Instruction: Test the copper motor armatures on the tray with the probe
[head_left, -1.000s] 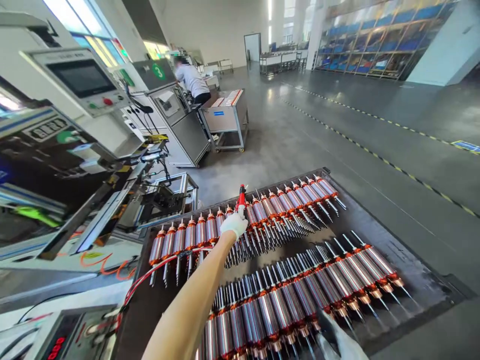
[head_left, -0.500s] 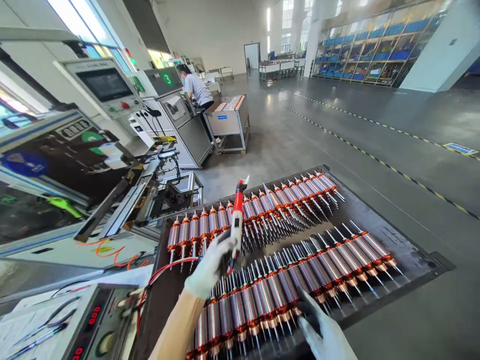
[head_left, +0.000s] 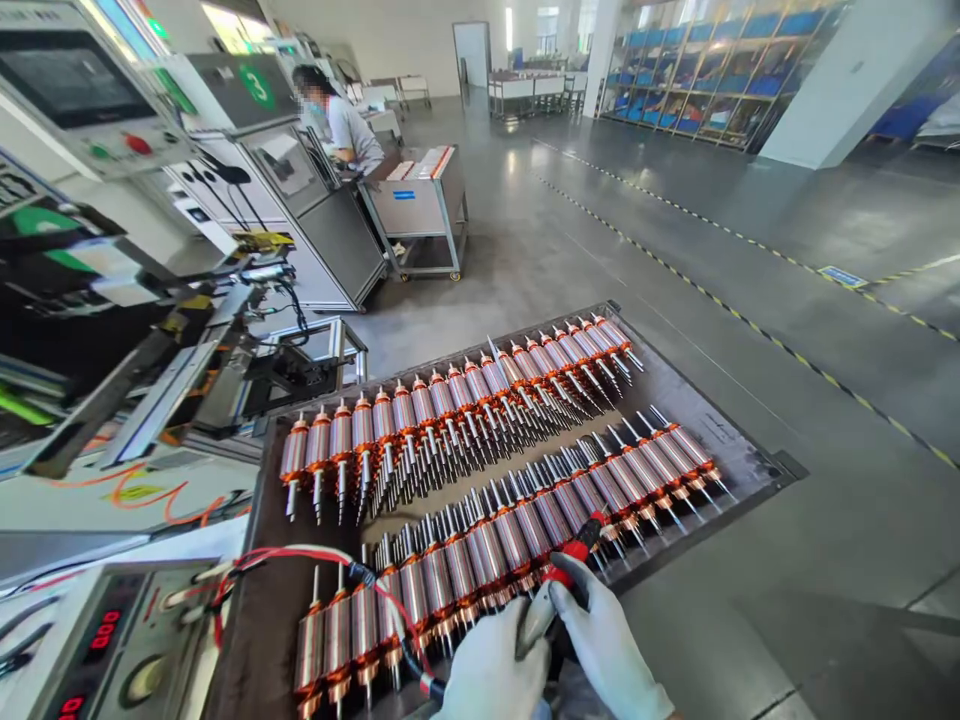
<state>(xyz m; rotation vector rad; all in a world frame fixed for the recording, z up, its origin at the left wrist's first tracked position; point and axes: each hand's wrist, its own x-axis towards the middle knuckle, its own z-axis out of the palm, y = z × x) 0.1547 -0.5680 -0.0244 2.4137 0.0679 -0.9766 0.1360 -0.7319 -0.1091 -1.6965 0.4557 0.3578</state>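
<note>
This is a factory workshop: a machine (head_left: 330,235) marked 3 with a person (head_left: 351,132) at it, a control screen (head_left: 67,78), a wheeled cart (head_left: 411,210), striped tape (head_left: 720,304) across the floor (head_left: 517,250), shelves (head_left: 705,75) of blue bins (head_left: 769,86), rows of matching metal parts (head_left: 516,537) on a dark surface (head_left: 694,400).

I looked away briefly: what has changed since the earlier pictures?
The left hand has brought the red tool from the far row of rotors back and rightward to the near row; the right hand has taken hold too. Both rows still lie on the tray.
</note>
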